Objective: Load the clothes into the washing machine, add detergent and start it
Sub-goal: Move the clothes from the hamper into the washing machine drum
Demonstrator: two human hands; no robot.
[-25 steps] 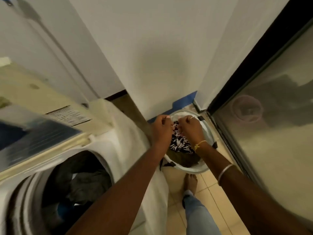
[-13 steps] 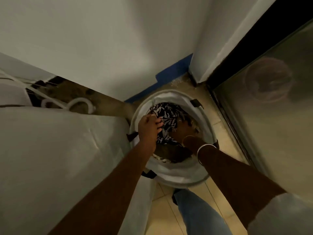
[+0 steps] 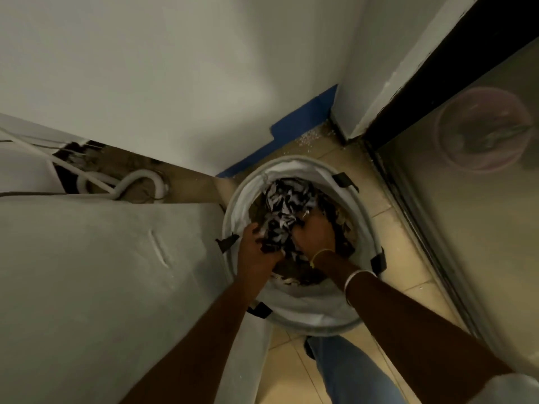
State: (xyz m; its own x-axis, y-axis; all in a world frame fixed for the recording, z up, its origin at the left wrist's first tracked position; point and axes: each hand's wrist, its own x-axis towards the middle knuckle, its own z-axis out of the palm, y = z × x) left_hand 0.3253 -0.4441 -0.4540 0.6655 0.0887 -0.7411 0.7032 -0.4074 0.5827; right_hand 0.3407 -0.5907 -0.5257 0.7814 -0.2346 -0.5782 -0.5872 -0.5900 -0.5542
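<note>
Nearest to you, at the bottom edge, your leg in blue jeans (image 3: 344, 371) stands on the beige floor tiles (image 3: 390, 225); the foot is almost hidden under the basket. Both your forearms reach forward and down, and they come close together inside the laundry basket (image 3: 309, 310).

Your left hand (image 3: 256, 249) is low at the left inner wall of the basket, its fingers curled into the patterned garment (image 3: 280, 211), so it grips the cloth. Your right hand (image 3: 313, 234) is just beside it with the back turned up. Its fingers go down into the same black-and-white cloth and are mostly covered by it; as far as one can see, they are closed around a bunch of it. On the right wrist there is a yellow thread (image 3: 319, 253), and higher on the arm a white bangle (image 3: 354, 278).

The garment lies on top of darker clothes (image 3: 338, 228), which are hard to make out in the dim light.

The washing machine (image 3: 102, 272) is touching the basket on the left; only a pale surface of it shows, cut by the frame edge. Behind it a white hose (image 3: 140, 182) curls, partly hidden. Farther, a blue strip (image 3: 303, 118) runs along the wall base. On the right, a pink round shape (image 3: 481, 129) is blurred behind the glass door (image 3: 466, 243).
</note>
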